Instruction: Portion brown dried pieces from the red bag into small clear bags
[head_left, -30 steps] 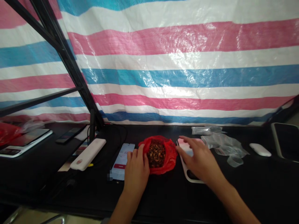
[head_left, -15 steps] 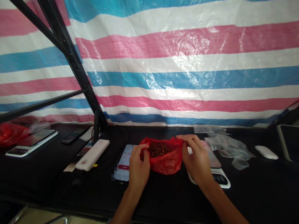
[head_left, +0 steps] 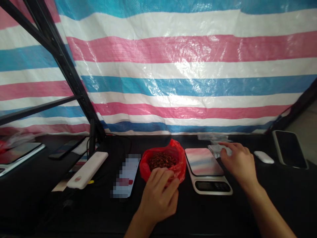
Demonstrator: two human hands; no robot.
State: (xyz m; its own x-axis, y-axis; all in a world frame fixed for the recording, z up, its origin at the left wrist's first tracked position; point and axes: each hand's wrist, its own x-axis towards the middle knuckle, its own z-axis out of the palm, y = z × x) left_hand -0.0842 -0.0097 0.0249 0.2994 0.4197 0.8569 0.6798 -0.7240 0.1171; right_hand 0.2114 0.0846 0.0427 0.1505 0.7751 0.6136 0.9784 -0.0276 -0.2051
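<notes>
A red plastic bag (head_left: 182,165), its mouth spread wide, stands on the black table and holds many small dark brown pieces (head_left: 162,161), like dried pods or beans. My left hand (head_left: 159,195) is at the bag's near rim, its fingers curled over the red plastic. Over to the right, my right hand (head_left: 239,162) reaches onto a heap of clear plastic bags (head_left: 218,150), with thumb and fingers closing on the film. Part of that heap is hidden beneath the hand. Between my hands lies a white kitchen scale (head_left: 204,162) with nothing on its shiny plate.
Left of the red bag lies a lit phone (head_left: 127,178), then a white power bank (head_left: 88,170). A white earbud case (head_left: 264,157) and a dark-screened device (head_left: 289,148) are at the right. A second scale (head_left: 22,155) and a black metal frame (head_left: 71,82) stand left. Striped sheeting (head_left: 173,72) hangs behind.
My right hand has let go of the red bag's rim and moved right to the clear bags, uncovering the scale. My left hand has shifted from the bag's left side to its near rim.
</notes>
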